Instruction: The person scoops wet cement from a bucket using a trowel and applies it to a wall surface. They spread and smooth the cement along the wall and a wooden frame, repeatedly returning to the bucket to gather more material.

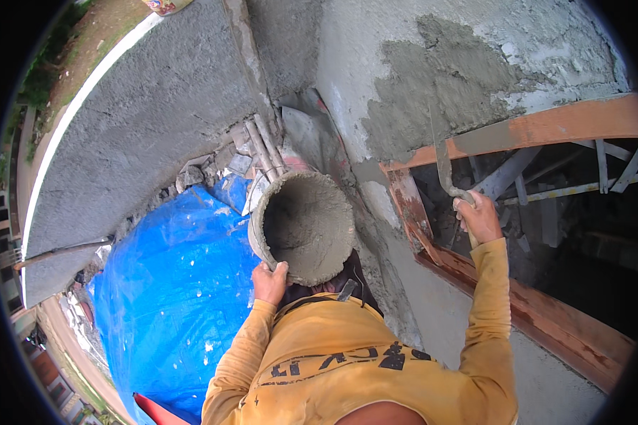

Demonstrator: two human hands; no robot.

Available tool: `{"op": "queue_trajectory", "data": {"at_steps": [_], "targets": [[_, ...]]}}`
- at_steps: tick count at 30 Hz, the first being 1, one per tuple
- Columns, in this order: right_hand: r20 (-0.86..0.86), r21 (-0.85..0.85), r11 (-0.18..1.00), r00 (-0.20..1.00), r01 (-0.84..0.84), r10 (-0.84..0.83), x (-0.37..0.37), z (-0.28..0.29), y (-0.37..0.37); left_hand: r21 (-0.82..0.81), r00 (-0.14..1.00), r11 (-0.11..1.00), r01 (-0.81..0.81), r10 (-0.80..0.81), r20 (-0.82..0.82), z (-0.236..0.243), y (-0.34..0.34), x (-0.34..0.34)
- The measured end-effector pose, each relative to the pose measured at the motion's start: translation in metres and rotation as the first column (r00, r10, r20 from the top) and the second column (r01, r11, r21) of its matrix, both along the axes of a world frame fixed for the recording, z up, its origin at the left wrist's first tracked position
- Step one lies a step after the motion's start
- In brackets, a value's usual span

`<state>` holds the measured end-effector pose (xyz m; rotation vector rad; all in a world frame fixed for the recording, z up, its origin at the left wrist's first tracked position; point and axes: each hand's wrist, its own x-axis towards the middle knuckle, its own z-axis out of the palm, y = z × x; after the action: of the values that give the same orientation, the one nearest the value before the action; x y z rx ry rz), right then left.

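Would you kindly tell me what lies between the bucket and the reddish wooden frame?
In the head view, a strip of patchy grey wall lies between the bucket and the wooden frame.

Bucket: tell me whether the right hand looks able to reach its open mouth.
Probably yes: the right hand grips a trowel near the wooden frame, and nothing visible blocks the way to the bucket, which the left hand holds.

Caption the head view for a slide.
Left hand grips a mortar-caked bucket by its rim; right hand holds a trowel near a reddish frame below a dark mortar patch.
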<state>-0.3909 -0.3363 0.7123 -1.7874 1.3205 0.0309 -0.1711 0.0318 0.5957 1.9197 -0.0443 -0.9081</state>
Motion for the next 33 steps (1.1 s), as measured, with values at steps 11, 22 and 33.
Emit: {"op": "queue_trajectory", "data": {"at_steps": [11,22,33], "targets": [[-0.541,-0.002,0.615,0.518,-0.789,0.663,0.069,-0.149,0.124,0.087,0.934,0.945,0.316,-0.326,0.146,-0.014,-0.009,-0.022],[-0.051,-0.021,0.892,0.892,-0.452,0.450,0.041,-0.144,0.189,0.013,0.989,0.993,0.116,-0.117,0.092,-0.016,-0.002,-0.011],[0.002,-0.339,0.771,0.819,-0.540,0.574,0.100,-0.047,0.110,-0.040,0.982,0.992,-0.119,0.112,-0.150,-0.025,-0.013,0.011]]}}
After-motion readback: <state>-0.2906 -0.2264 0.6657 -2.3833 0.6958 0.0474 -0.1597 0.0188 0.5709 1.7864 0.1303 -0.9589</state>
